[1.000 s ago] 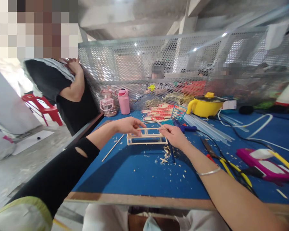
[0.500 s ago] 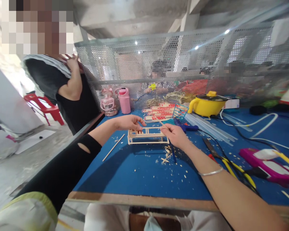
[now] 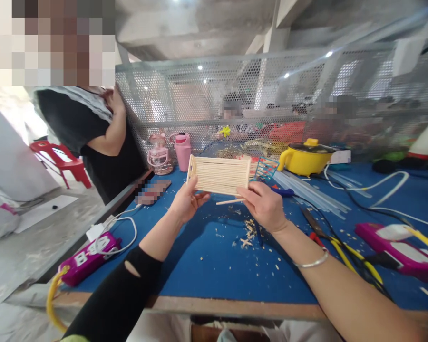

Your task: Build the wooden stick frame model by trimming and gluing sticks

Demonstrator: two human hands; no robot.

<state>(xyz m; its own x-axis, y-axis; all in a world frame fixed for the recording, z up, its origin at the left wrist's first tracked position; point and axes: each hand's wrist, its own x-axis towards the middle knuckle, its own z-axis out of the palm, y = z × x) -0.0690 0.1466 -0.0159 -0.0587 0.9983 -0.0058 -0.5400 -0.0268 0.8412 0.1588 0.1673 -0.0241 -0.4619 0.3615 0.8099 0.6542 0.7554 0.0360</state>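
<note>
A box-like frame of thin wooden sticks (image 3: 221,175) is raised above the blue table, its slatted side facing me. My left hand (image 3: 187,202) grips its left end, thumb at the lower left corner. At the lower right corner, my right hand (image 3: 264,203) holds the frame with its fingers closed. A loose wooden stick (image 3: 230,202) also sticks out leftward from the right hand's fingers, just under the frame. Wood scraps (image 3: 249,232) lie on the table below.
Pink bottles (image 3: 183,151), a yellow pot (image 3: 308,157), clear glue sticks (image 3: 308,192), pliers (image 3: 316,223) and magenta power strips (image 3: 89,259) lie around. A person in black (image 3: 107,166) stands at the left by the mesh partition (image 3: 199,95).
The frame has been lifted off the table and turned, so its slatted side shows. My left hand has moved down and taken hold of its left end. The phone and left power strip are now uncovered.
</note>
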